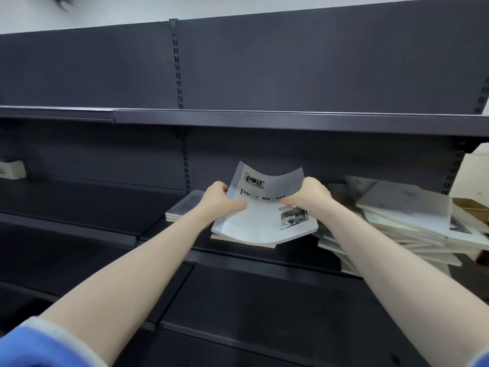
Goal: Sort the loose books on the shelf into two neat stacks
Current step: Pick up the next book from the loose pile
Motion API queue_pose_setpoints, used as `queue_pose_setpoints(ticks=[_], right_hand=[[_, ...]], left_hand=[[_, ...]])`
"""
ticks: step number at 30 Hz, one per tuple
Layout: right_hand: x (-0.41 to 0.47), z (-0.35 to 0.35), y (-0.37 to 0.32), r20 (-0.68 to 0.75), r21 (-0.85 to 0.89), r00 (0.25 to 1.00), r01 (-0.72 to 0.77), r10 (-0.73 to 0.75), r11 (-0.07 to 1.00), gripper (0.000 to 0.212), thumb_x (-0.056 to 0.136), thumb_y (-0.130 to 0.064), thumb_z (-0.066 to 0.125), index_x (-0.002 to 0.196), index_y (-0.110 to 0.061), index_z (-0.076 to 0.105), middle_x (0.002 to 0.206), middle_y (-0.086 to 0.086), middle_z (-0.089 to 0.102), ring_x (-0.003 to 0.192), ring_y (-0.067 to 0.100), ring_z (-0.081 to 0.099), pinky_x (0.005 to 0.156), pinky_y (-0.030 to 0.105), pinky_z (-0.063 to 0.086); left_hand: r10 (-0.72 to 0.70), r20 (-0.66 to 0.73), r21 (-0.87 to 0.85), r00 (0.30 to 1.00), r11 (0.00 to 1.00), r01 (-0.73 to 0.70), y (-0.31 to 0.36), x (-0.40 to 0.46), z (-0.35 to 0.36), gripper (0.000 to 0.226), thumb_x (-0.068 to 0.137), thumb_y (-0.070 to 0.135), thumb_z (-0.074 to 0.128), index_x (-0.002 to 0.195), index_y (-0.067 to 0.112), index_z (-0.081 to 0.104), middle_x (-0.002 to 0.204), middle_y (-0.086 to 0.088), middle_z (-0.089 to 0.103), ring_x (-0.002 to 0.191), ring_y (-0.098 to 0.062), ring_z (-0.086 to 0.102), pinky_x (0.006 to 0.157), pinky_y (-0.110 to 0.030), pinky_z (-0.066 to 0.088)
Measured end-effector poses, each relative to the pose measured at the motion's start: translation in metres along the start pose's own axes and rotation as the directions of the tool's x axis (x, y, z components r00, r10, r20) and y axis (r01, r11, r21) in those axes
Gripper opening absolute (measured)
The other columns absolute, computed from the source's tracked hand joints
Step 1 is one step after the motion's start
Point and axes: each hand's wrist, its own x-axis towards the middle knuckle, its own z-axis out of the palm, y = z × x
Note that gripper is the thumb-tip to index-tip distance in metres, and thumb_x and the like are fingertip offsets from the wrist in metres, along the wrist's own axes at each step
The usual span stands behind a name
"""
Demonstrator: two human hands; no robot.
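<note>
Both my hands hold a small bundle of thin white books (260, 221) in front of the middle shelf (264, 254). The top cover carries black title lettering and two grey photos, and it bows downward in the middle. My left hand (221, 198) grips the bundle's left edge with the thumb on the cover. My right hand (308, 193) grips its right edge the same way. A low neat stack of books (182, 207) lies on the shelf just left of the bundle. A loose, skewed pile of books (402, 223) sprawls on the shelf to the right.
The dark metal shelving has an upper shelf (291, 121) overhanging just above my hands and lower shelves (238, 337) beneath. A small white box (12, 169) sits far left on the shelf. A brown cardboard box (473, 207) stands behind the loose pile at the right edge.
</note>
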Motion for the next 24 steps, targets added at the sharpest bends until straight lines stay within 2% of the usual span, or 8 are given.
queue_pose_setpoints(ticks=[4,7,10,14,17,20,22,24], right_hand=[[0.003,0.029,-0.007,0.025,-0.018,0.999,-0.045,0.045,0.999,0.018,0.075,-0.021,0.072,0.080,-0.008,0.060,0.070,0.004,0.057,0.062,0.021,0.053,0.053,0.024,0.038],[0.009,0.046,-0.003,0.040,-0.026,0.996,-0.078,0.079,0.997,0.020,0.073,-0.023,0.073,0.078,-0.009,0.059,0.071,0.004,0.060,0.063,0.021,0.057,0.053,0.023,0.039],[0.017,0.063,0.006,0.056,0.001,0.996,-0.074,0.074,0.997,0.025,0.071,-0.024,0.078,0.085,-0.010,0.062,0.078,0.004,0.065,0.073,0.022,0.062,0.054,0.024,0.042],[0.038,0.087,0.022,0.077,0.023,0.995,-0.058,0.056,0.998,0.034,0.071,-0.023,0.077,0.099,-0.010,0.062,0.090,0.004,0.066,0.086,0.023,0.064,0.065,0.029,0.048],[0.055,0.105,0.036,0.102,0.053,0.992,-0.076,0.070,0.996,0.053,0.069,-0.029,0.079,0.116,-0.013,0.059,0.109,0.003,0.067,0.095,0.022,0.064,0.078,0.033,0.054],[0.065,0.118,0.049,0.119,0.107,0.989,-0.098,0.085,0.989,0.065,0.070,-0.028,0.079,0.127,-0.011,0.052,0.121,0.003,0.062,0.108,0.021,0.061,0.082,0.027,0.049],[0.073,0.126,0.059,0.131,0.153,0.988,-0.098,0.078,0.983,0.066,0.072,-0.023,0.078,0.129,-0.009,0.049,0.125,0.004,0.060,0.112,0.020,0.058,0.082,0.023,0.044],[0.081,0.134,0.068,0.125,0.180,0.990,-0.088,0.066,0.980,0.065,0.072,-0.020,0.078,0.129,-0.009,0.049,0.124,0.004,0.060,0.113,0.020,0.057,0.082,0.023,0.041]], left_hand=[[-0.043,0.045,-0.001,0.998,0.999,0.044,-0.027,0.008,-0.009,0.062,0.070,0.027,0.079,0.120,0.010,0.046,0.113,-0.002,0.058,0.103,-0.019,0.058,0.087,-0.036,0.051],[-0.071,0.062,-0.016,0.996,0.997,0.072,-0.042,0.014,-0.006,0.068,0.067,0.028,0.080,0.123,0.008,0.046,0.115,-0.002,0.058,0.104,-0.020,0.058,0.089,-0.037,0.051],[-0.083,0.068,-0.021,0.994,0.996,0.085,-0.055,0.024,0.002,0.060,0.067,0.026,0.080,0.113,0.006,0.048,0.108,0.001,0.059,0.099,-0.017,0.057,0.079,-0.030,0.049],[-0.074,0.072,-0.039,0.995,0.996,0.077,-0.074,0.037,0.017,0.046,0.068,0.022,0.079,0.106,0.008,0.057,0.097,0.003,0.063,0.092,-0.016,0.060,0.064,-0.020,0.046],[-0.100,0.092,-0.049,0.991,0.993,0.105,-0.092,0.051,0.027,0.049,0.066,0.026,0.078,0.110,0.013,0.061,0.101,0.002,0.069,0.094,-0.015,0.065,0.075,-0.027,0.054],[-0.100,0.100,-0.041,0.990,0.994,0.104,-0.110,0.068,0.036,0.065,0.056,0.041,0.078,0.115,0.022,0.060,0.101,0.007,0.071,0.093,-0.013,0.067,0.081,-0.035,0.057],[-0.098,0.106,-0.061,0.990,0.993,0.104,-0.119,0.079,0.044,0.064,0.057,0.036,0.082,0.115,0.017,0.059,0.102,0.005,0.071,0.093,-0.015,0.067,0.079,-0.035,0.058],[-0.118,0.086,-0.056,0.989,0.991,0.123,-0.123,0.085,0.051,0.055,0.063,0.024,0.084,0.110,0.010,0.059,0.102,0.001,0.069,0.092,-0.016,0.066,0.069,-0.025,0.055]])
